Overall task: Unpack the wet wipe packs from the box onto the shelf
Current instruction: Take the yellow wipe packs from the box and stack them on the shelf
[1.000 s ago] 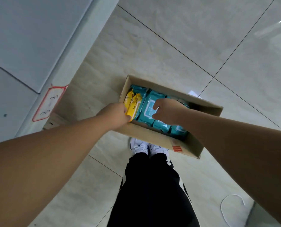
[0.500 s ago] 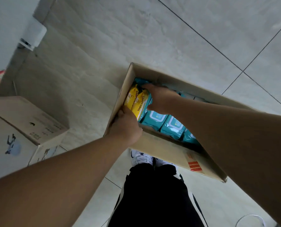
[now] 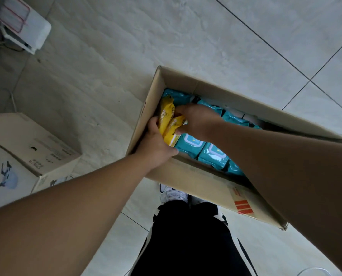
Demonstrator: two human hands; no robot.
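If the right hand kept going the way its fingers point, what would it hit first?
The yellow wipe packs: the right hand seems to be pinching them. Behind those, probably the left wall of the box, though depth is unclear.

both hands point(image 3: 156, 142) point(image 3: 198, 121) grip yellow wipe packs point(image 3: 169, 124) in open box point(image 3: 202, 182), teal packs point(image 3: 212, 154) alongside.

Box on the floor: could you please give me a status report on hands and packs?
Both hands inside the box: left hand and right hand grip the yellow packs at one end. Beside them, teal packs lie unlifted. No obstruction seen.
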